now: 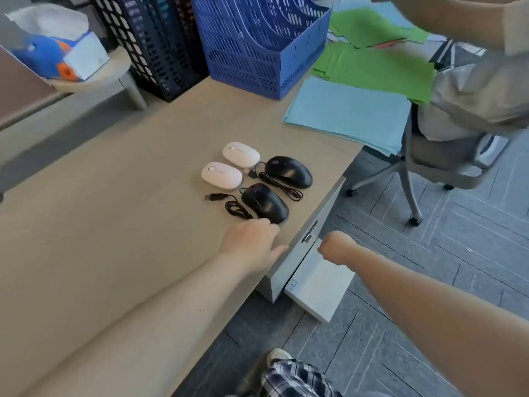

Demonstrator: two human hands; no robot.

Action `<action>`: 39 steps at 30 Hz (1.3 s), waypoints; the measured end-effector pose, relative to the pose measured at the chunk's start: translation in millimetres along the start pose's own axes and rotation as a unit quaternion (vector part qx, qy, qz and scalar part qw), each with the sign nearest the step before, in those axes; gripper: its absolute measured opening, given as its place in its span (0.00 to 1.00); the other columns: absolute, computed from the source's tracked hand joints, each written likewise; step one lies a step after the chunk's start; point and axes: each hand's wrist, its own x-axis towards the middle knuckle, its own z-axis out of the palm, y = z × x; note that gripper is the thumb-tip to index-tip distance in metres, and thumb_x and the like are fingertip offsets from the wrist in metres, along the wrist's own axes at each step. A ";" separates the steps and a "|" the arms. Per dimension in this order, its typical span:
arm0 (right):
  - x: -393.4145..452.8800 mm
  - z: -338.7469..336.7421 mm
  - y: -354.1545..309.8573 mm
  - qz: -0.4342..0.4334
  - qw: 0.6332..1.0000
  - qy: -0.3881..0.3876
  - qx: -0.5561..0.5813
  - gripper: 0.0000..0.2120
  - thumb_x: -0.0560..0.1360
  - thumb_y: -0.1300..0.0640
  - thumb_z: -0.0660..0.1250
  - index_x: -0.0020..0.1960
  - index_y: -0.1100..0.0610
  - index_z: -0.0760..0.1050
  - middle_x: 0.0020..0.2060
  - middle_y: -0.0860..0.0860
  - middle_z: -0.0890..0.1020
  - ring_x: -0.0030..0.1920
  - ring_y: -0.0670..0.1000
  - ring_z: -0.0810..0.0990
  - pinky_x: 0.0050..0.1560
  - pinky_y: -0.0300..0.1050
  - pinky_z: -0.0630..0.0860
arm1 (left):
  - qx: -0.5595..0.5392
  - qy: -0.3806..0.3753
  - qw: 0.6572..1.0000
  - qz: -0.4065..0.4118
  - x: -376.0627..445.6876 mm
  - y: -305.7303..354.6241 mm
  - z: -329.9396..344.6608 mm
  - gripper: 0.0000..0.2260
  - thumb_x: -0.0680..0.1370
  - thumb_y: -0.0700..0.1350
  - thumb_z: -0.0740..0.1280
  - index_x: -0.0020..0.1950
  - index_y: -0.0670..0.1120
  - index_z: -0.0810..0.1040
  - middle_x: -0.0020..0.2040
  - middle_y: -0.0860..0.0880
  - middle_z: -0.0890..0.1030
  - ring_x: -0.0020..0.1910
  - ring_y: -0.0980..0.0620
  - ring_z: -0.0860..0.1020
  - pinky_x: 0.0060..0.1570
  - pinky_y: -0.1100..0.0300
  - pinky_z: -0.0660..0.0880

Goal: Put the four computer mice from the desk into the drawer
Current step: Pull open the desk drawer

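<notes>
Four mice lie together near the desk's right edge. Two are white and cordless: the far white mouse (241, 154) and the near white mouse (221, 175). The far black mouse (288, 171) and the near black mouse (264, 203) each have a coiled cable with a USB plug. My left hand (249, 245) rests palm down on the desk, fingertips just at the near black mouse's rear end, holding nothing. My right hand (335, 247) is a fist closed on the top edge of the white drawer (317, 285), which stands pulled out a little from the grey cabinet under the desk.
The tan desk (114, 224) carries blue (257, 44) and black (160, 47) file racks at the back and stacks of blue (349, 116) and green paper (380, 73) at right. Another person sits on a wheeled chair (415, 173) at right. My shoe and plaid trouser leg are below.
</notes>
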 end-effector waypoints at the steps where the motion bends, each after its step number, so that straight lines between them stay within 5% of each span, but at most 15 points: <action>1: 6.9 5.1 4.2 0.005 1.000 0.006 0.023 0.03 0.77 0.62 0.59 0.45 0.62 0.70 0.42 0.57 0.75 0.40 0.55 0.73 0.38 0.43 0.72 | 0.007 0.004 1.000 -0.002 4.3 1.1 3.1 0.17 0.79 0.59 0.59 0.51 0.45 0.76 0.51 0.49 0.78 0.51 0.46 0.77 0.41 0.55 0.69; 5: 37.2 18.7 8.8 0.019 0.991 0.012 0.129 0.02 0.78 0.63 0.58 0.47 0.61 0.69 0.46 0.58 0.75 0.44 0.56 0.74 0.47 0.47 0.74 | -0.002 0.063 0.998 -0.007 21.8 -0.7 22.9 0.16 0.79 0.58 0.60 0.48 0.46 0.74 0.49 0.48 0.77 0.50 0.45 0.77 0.42 0.54 0.72; 8: 58.2 34.5 8.0 0.005 0.979 0.016 0.205 0.11 0.79 0.63 0.57 0.39 0.57 0.68 0.47 0.58 0.74 0.46 0.56 0.73 0.48 0.48 0.74 | 0.016 0.140 0.990 -0.011 22.6 2.8 38.8 0.13 0.80 0.56 0.60 0.46 0.47 0.72 0.50 0.48 0.77 0.50 0.47 0.76 0.39 0.57 0.65; 14: 82.1 51.4 15.0 -0.031 0.927 0.030 0.373 0.14 0.79 0.62 0.56 0.36 0.55 0.67 0.36 0.52 0.75 0.33 0.49 0.74 0.37 0.42 0.72 | 0.032 0.259 0.965 -0.025 8.3 10.6 64.0 0.13 0.80 0.52 0.60 0.47 0.45 0.77 0.47 0.48 0.77 0.47 0.48 0.76 0.35 0.57 0.64; 21: 73.2 56.7 22.6 -0.075 0.919 0.027 0.386 0.13 0.79 0.60 0.56 0.36 0.53 0.66 0.48 0.56 0.74 0.37 0.52 0.74 0.34 0.42 0.70 | 0.045 0.236 0.968 -0.075 -7.5 33.7 70.3 0.13 0.81 0.52 0.58 0.54 0.46 0.77 0.52 0.48 0.76 0.52 0.47 0.75 0.39 0.57 0.65; 25: 68.5 52.8 34.4 -0.049 0.924 0.016 0.379 0.12 0.79 0.60 0.56 0.38 0.54 0.68 0.44 0.54 0.76 0.43 0.54 0.75 0.34 0.44 0.71 | 0.071 0.201 0.973 -0.092 -9.4 40.5 64.8 0.12 0.81 0.51 0.57 0.55 0.46 0.75 0.54 0.48 0.75 0.52 0.45 0.76 0.40 0.56 0.66; 27: 59.0 44.5 46.6 -0.021 0.938 0.013 0.346 0.07 0.79 0.60 0.57 0.45 0.59 0.72 0.39 0.53 0.77 0.41 0.52 0.75 0.36 0.46 0.72 | 0.077 0.197 0.973 -0.095 -9.3 42.6 63.7 0.12 0.81 0.51 0.57 0.55 0.45 0.75 0.53 0.47 0.75 0.51 0.45 0.77 0.40 0.56 0.67; 29: 55.8 38.2 59.4 -0.060 0.961 0.146 0.228 0.09 0.77 0.62 0.57 0.55 0.60 0.72 0.46 0.55 0.77 0.52 0.56 0.74 0.44 0.49 0.73 | 0.085 0.193 0.973 -0.098 -9.0 45.1 63.3 0.12 0.81 0.51 0.56 0.53 0.45 0.74 0.52 0.47 0.75 0.50 0.43 0.78 0.39 0.56 0.67; 32: 40.6 32.9 59.9 -0.211 0.912 0.342 0.078 0.16 0.79 0.60 0.56 0.65 0.57 0.73 0.62 0.53 0.77 0.69 0.55 0.67 0.64 0.53 0.70 | 0.088 0.182 0.973 -0.109 -8.8 49.5 61.8 0.12 0.82 0.50 0.55 0.55 0.45 0.74 0.53 0.47 0.75 0.51 0.42 0.78 0.40 0.55 0.68; 34: 32.4 31.8 52.2 -0.277 0.913 0.298 -0.036 0.16 0.81 0.53 0.55 0.58 0.56 0.79 0.55 0.52 0.80 0.67 0.55 0.71 0.66 0.51 0.69 | 0.090 0.169 0.975 -0.112 -12.1 54.3 60.9 0.13 0.82 0.51 0.55 0.58 0.46 0.73 0.54 0.47 0.75 0.52 0.43 0.78 0.41 0.55 0.68; 36: 25.8 29.8 47.4 -0.259 0.926 0.242 -0.130 0.20 0.82 0.50 0.52 0.52 0.57 0.81 0.44 0.51 0.79 0.59 0.54 0.76 0.60 0.49 0.73 | 0.104 0.156 0.976 -0.108 -17.6 59.7 59.8 0.13 0.82 0.51 0.55 0.62 0.47 0.73 0.57 0.48 0.76 0.54 0.44 0.78 0.42 0.55 0.68; 39: 17.0 20.6 45.0 -0.213 0.934 0.216 -0.190 0.19 0.81 0.51 0.53 0.51 0.58 0.81 0.42 0.52 0.81 0.47 0.53 0.78 0.47 0.48 0.76 | 0.116 0.141 0.977 -0.106 -26.2 65.8 58.0 0.15 0.82 0.51 0.56 0.65 0.48 0.72 0.60 0.48 0.76 0.56 0.45 0.77 0.44 0.55 0.69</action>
